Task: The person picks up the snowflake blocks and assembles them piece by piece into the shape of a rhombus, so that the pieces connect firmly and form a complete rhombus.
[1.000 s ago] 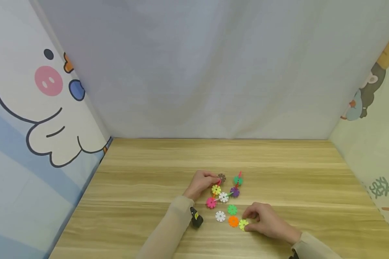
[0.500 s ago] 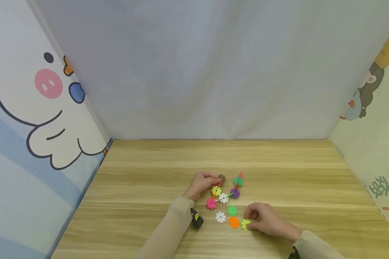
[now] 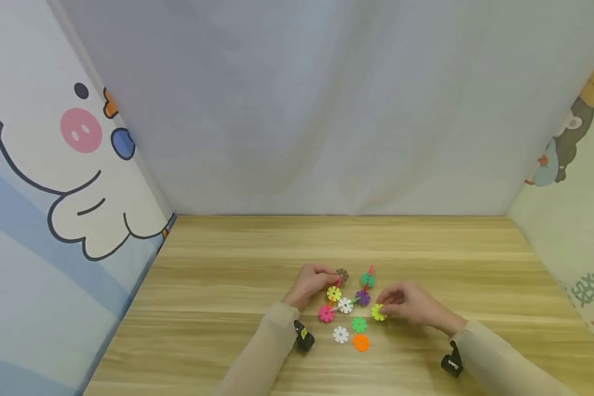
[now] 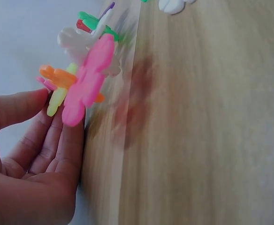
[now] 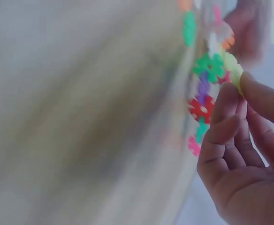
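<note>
A chain of interlocked plastic snowflake discs (image 3: 345, 306) forms a rough U on the table, in pink, white, purple, green, yellow and other colours. My left hand (image 3: 313, 283) grips its left end by the brown disc (image 3: 343, 275); in the left wrist view the thumb and fingers close around that end, behind the pink disc (image 4: 91, 77). To the right of the chain, my right hand (image 3: 414, 304) pinches a single yellow snowflake disc (image 3: 378, 312) between thumb and index finger. The right wrist view shows this yellow disc (image 5: 232, 65) edge-on, overlapping the chain.
Three loose discs lie in front of the chain: a green one (image 3: 359, 324), a white one (image 3: 341, 334) and an orange one (image 3: 361, 342). The wooden table (image 3: 203, 330) meets a grey curtain (image 3: 297, 137) at the back, with printed panels on both sides.
My right hand has slid the yellow disc away from the orange one, then carried it forward to beside the chain. The left hand keeps its grip on the chain.
</note>
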Motion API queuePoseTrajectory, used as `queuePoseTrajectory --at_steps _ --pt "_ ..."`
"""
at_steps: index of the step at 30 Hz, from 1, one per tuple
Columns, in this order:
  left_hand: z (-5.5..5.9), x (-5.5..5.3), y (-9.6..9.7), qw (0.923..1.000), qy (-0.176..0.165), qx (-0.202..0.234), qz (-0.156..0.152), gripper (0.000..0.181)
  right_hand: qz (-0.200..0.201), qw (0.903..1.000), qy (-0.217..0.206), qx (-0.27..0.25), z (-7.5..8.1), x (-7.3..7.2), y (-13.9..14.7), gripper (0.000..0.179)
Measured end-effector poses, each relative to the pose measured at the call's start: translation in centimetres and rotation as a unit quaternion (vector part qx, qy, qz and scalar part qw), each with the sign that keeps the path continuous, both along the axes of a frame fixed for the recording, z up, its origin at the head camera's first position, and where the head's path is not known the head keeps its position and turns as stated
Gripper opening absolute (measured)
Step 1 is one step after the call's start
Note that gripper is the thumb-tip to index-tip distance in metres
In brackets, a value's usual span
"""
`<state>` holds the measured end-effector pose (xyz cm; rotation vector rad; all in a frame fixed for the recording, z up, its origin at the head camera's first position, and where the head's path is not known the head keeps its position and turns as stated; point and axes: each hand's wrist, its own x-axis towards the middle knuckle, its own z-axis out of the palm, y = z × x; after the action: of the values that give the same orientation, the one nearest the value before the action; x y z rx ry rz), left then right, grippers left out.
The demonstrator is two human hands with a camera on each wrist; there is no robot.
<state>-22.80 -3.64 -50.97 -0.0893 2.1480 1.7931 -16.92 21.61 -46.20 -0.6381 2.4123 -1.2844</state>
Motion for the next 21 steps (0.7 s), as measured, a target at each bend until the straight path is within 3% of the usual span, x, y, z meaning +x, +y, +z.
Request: queuePoseTrajectory --at_steps 5,9,15,21 --pt "0.1 -0.1 -0.2 1.0000 0.002 -0.001 0.003 0.013 -0.012 0.9998 -0.002 -0.018 1.1 -2.3 -0.4 0.011" --pt "0.5 0.2 -0.5 1.0000 0.001 0.002 0.002 0.013 -0.026 0.9992 0.030 -0.002 0.9 -3.7 -0.9 0.008" --pt "0.5 0.6 -0.5 1.0000 -0.004 -0.006 0.003 0.013 -0.056 0.9943 0.086 0.029 1.7 -4.7 -2.2 0.007" --pt "0.6 0.5 -0.1 0.9999 -0.005 0.011 0.002 0.013 -0.071 0.9913 0.097 0.054 2.0 -5.8 -2.7 0.005"
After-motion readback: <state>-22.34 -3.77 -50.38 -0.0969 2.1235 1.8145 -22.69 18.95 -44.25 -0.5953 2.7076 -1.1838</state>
